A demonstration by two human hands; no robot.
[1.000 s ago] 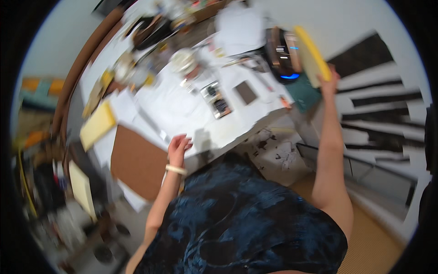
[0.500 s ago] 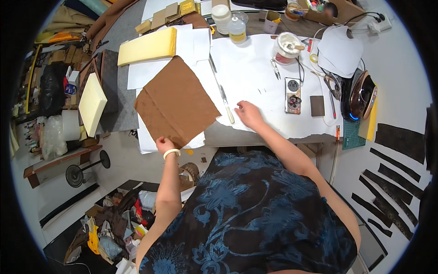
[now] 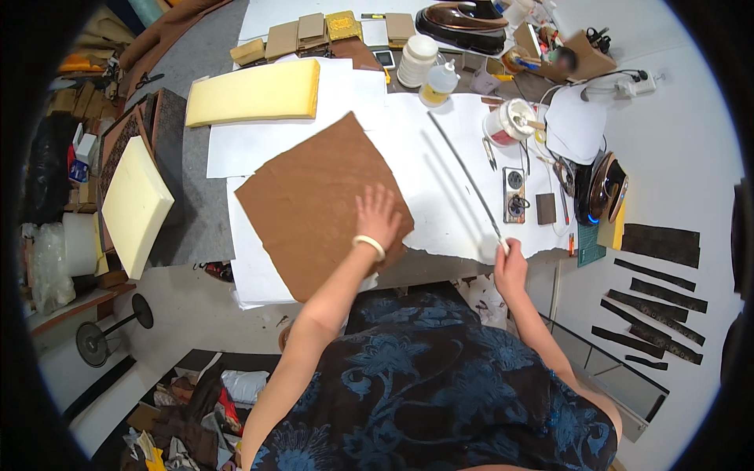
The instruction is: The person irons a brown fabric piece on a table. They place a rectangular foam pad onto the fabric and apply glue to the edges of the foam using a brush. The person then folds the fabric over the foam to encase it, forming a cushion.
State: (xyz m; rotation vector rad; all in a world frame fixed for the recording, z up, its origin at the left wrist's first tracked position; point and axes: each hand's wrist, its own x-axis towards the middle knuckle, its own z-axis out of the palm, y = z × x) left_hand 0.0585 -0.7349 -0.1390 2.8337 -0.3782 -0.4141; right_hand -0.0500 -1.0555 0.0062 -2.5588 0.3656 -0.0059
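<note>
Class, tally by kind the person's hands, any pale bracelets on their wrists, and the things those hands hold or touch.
Hands: 2 (left hand, right hand)
Pale bracelet: 1
Brown sheet: 1
Long thin tool: 1
Total: 5

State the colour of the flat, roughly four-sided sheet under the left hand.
The sheet is plain brown, showing best in the head view.

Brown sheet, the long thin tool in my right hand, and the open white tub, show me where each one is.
Brown sheet (image 3: 316, 206): head view, on its flat middle.
Long thin tool (image 3: 464, 173): head view, midway along its grey length.
Open white tub (image 3: 496, 125): head view, on its side wall.
</note>
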